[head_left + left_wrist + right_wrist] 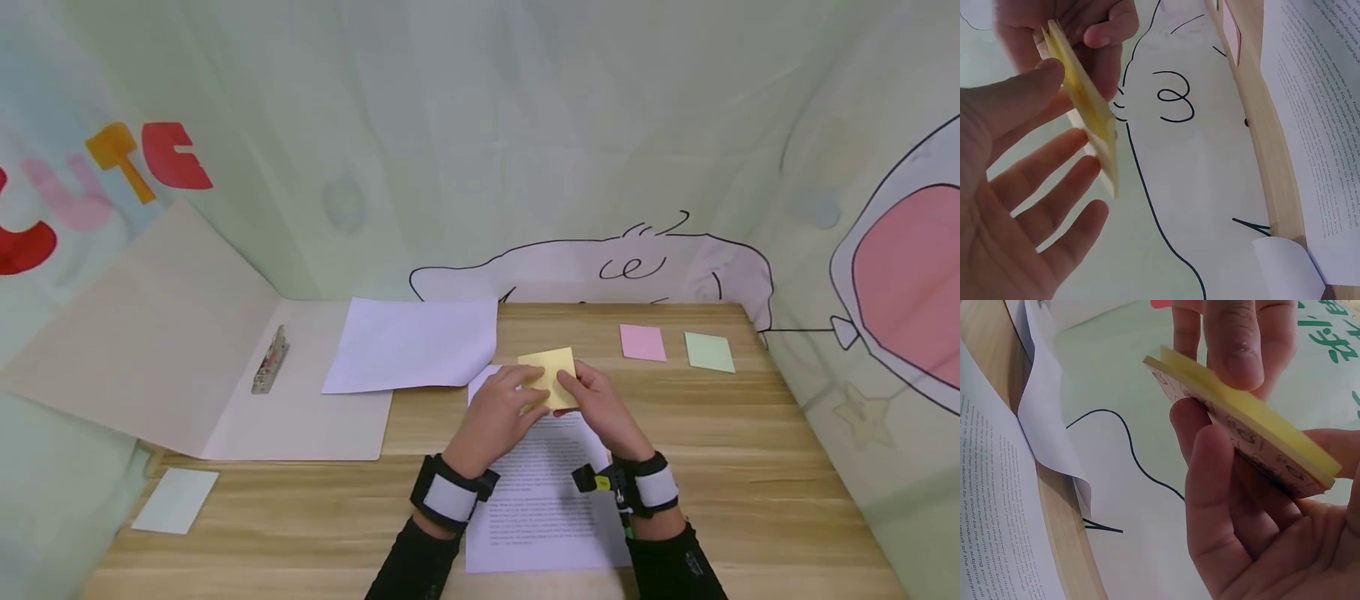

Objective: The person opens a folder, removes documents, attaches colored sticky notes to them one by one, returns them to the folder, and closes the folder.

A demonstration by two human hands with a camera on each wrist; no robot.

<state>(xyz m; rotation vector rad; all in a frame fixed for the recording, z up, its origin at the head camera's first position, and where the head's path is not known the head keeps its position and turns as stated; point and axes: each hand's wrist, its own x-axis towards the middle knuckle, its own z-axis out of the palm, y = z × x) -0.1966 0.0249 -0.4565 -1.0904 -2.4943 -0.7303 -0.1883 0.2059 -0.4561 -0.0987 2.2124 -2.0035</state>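
Observation:
Both hands hold a yellow sticky note pad (553, 377) above a printed sheet (543, 500). My left hand (495, 412) pinches the pad at its left side, the thumb (1035, 87) on the yellow face and fingers behind. My right hand (606, 408) grips the other side, thumb on top and fingers underneath. In the right wrist view the pad (1247, 419) is tilted, its printed backing facing the right fingers. A top sheet stands slightly apart from the pad at one end.
An open folder (300, 433) with a metal clip (270, 360) lies at left, with a blank sheet (420, 342) overlapping it. Pink (642, 342) and green (709, 352) sticky notes lie at back right. A pale card (176, 500) lies front left. Printed curtain surrounds the wooden table (757, 500).

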